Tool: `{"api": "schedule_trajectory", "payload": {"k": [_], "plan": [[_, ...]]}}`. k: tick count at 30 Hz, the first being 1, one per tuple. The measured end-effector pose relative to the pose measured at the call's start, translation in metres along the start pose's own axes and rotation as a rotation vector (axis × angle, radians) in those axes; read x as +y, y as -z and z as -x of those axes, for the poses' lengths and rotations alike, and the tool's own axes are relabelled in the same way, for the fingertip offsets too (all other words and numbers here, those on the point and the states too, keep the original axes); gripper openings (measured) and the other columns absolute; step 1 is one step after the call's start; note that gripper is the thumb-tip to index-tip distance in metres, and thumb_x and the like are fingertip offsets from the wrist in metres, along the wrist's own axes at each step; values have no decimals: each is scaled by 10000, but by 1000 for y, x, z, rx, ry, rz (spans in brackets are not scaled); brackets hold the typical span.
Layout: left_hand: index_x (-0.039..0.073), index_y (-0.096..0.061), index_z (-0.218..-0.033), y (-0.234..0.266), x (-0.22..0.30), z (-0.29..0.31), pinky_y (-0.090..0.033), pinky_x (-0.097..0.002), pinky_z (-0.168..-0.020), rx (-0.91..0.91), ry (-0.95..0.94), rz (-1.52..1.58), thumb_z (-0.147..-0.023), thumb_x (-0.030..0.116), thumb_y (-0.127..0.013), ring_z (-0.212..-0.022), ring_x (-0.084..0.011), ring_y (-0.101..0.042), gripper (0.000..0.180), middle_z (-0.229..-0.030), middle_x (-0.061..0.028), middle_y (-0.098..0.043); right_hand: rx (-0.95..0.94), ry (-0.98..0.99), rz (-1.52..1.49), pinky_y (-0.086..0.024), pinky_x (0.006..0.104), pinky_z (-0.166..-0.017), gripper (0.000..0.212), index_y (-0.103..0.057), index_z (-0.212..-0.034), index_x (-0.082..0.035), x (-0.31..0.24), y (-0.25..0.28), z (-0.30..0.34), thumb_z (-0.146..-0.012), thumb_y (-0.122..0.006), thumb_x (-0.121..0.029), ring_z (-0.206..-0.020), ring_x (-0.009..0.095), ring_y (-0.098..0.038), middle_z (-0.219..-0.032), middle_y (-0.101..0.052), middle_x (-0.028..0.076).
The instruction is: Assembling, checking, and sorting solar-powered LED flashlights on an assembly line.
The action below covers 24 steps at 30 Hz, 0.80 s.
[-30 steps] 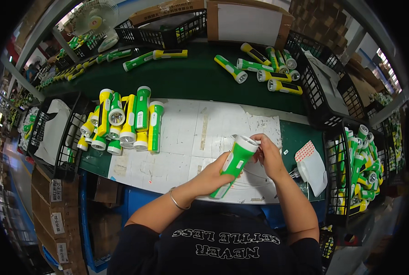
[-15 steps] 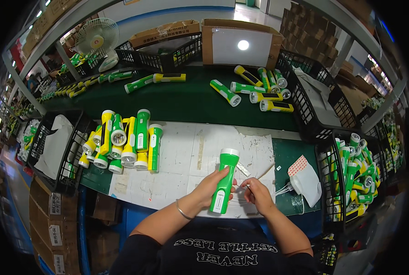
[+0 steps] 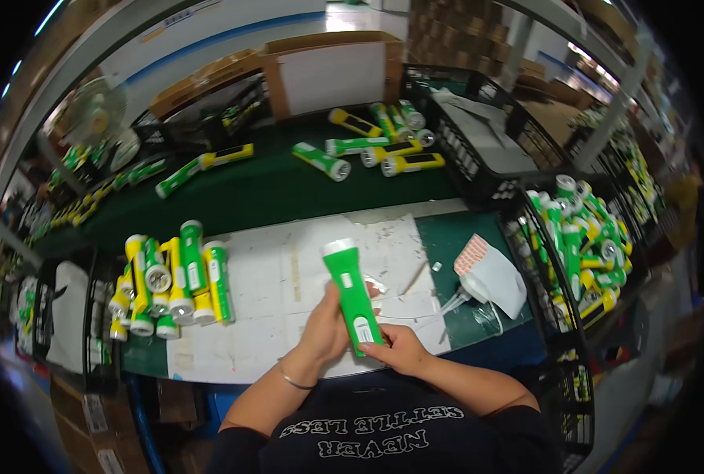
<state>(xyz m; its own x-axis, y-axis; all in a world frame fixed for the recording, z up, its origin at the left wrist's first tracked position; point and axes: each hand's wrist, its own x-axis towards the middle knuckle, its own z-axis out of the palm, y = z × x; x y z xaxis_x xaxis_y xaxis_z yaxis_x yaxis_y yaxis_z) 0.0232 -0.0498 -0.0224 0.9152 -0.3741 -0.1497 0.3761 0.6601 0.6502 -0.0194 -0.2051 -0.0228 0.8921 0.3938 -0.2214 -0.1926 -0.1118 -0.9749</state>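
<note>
A green flashlight [image 3: 353,286] with a white head is held over the worktable, its head pointing away from me. My left hand [image 3: 325,324] wraps round the body from the left side. At the tail end, my right hand [image 3: 403,349] grips it too, thumb resting on top near the white label. To the left, a pile of green and yellow flashlights [image 3: 180,272] lies on the white board [image 3: 261,268] that covers the table. Thin white wires [image 3: 453,302] and a white sheet-like thing with a red-patterned part [image 3: 490,276] lie to the right of my hands.
A black crate of flashlights [image 3: 577,253] stands at the right; another black crate [image 3: 490,150] lies behind it. More flashlights [image 3: 387,150] rest on the green surface [image 3: 281,178] at the back, before a cardboard box with a white panel [image 3: 332,79]. A crate [image 3: 67,316] sits at far left.
My right hand has come from beside the flashlight onto its tail. The bright spot on the white panel is gone. The view has turned to the right.
</note>
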Motion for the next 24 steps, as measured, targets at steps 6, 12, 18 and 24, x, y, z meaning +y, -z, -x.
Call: {"api": "schedule_trajectory", "payload": {"k": [6, 12, 18, 24], "plan": [[132, -201, -1417, 15, 13, 8, -365, -481, -961, -51, -16, -89, -929, 549, -252, -1203, -263, -407, 644, -1279, -112, -435, 1006, 480, 630, -433, 275, -526, 252, -617, -808, -29, -61, 160, 37, -766, -681, -269, -572, 133, -550, -659, -597, 83], [127, -300, -1374, 16, 10, 1, -390, -461, -940, -66, 34, -65, -945, 467, -294, -1146, -261, -470, 547, -1230, -109, -489, 1110, -304, 1239, -442, 460, -676, 566, -603, -816, 15, -49, 329, 116, -751, -560, -546, -786, 388, -591, -804, -612, 228], [106, -324, -1354, 27, 10, -4, -419, -403, -911, -37, 63, -22, -957, 375, -332, -1110, -248, -495, 480, -1214, -110, -499, 1334, -121, 1429, -471, 423, -764, 563, -569, -1085, -39, -89, 283, 59, -807, -536, -528, -923, 334, -602, -996, -630, 171], [96, -322, -1338, 35, 18, -6, -422, -337, -884, -42, 71, 39, -970, 321, -343, -1083, -212, -481, 432, -1208, -104, -462, 636, 274, 1180, -491, 368, -732, 387, -601, -1022, -92, -75, 187, -135, -749, -645, -363, -858, 276, -620, -929, -642, 99]]}}
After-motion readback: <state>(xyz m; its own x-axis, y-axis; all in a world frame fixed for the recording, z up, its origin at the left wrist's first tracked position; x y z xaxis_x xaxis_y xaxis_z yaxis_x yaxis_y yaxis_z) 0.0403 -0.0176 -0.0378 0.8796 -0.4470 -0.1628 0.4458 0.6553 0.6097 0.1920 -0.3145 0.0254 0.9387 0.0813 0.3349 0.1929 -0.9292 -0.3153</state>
